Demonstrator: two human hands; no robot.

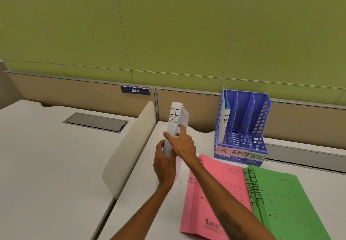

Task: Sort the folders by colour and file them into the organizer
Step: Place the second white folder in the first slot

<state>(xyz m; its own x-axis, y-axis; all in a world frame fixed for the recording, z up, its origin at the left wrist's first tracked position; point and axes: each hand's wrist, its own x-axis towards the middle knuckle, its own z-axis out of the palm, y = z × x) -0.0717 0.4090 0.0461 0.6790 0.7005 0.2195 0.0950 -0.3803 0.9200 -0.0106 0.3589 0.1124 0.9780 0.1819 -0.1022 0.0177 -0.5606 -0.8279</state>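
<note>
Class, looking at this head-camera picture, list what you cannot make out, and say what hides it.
- White folders, head view: count unclear; left hand and right hand cover the lower part.
- Pink folders, head view: spine lettering hidden by the right arm.
- Green folders, head view: printed lines blurred; lower corner cut off by the frame edge.

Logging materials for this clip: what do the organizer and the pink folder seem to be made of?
Organizer: looks like moulded blue plastic, faintly glossy, with perforated walls and a slotted base. Pink folder: probably matte card or thick paper; it lies flat, with printed lines and a punched hole.
</note>
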